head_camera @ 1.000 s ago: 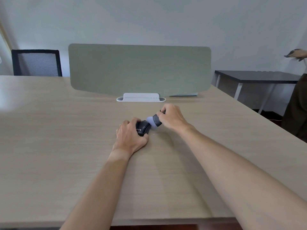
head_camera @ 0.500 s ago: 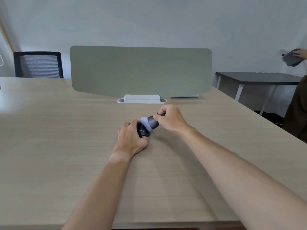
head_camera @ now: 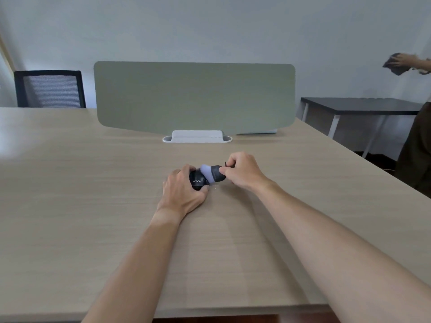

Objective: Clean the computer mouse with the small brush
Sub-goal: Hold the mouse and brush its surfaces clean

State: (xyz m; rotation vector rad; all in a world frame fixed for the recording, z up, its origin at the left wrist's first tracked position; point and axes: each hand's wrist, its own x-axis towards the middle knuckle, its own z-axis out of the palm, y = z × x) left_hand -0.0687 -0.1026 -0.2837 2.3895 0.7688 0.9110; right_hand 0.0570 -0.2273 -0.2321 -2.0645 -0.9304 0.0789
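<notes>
A black computer mouse (head_camera: 197,181) with white lettering rests on the wooden table (head_camera: 93,206), mid-table in front of me. My left hand (head_camera: 183,191) wraps around its left side and holds it down. My right hand (head_camera: 243,171) pinches the dark handle of a small brush (head_camera: 213,174). The brush's pale bristles lie against the mouse's right upper side. Most of the mouse is hidden under my left fingers and the brush.
A grey-green desk divider (head_camera: 194,96) in a white foot (head_camera: 197,137) stands behind the hands. A black mesh chair (head_camera: 50,89) is at the far left. A dark side table (head_camera: 359,106) and another person holding a dark cloth (head_camera: 396,66) are at the right.
The brush has swept back and forth over the mouse, moving left onto it and then slightly right again. My left hand kept its hold. The person at right raised the cloth.
</notes>
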